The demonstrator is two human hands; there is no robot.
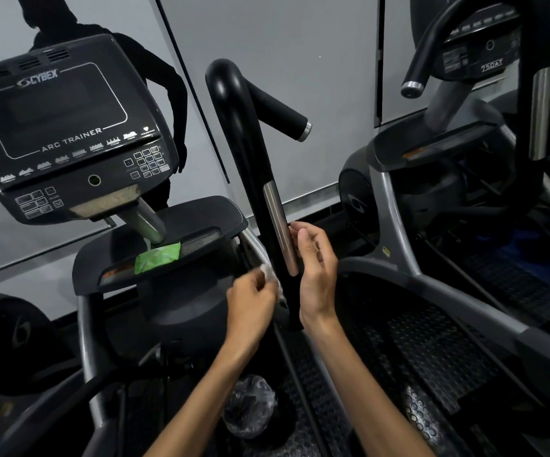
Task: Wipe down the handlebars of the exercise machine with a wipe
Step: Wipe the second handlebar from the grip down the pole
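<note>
Wipe (pixel 269 275) pinched in left hand (pixel 250 300) against handlebar (pixel 267 206), right hand (pixel 316 275) open beside it

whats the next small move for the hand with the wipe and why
Probably slide the left hand and its white wipe up the black handlebar. The wipe sits low beside the bar, the right hand rests against the metal strip, and the whole upper bar lies above it.

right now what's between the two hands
The black handlebar stands between the left hand, which pinches a white wipe, and the right hand, in the head view.
</note>
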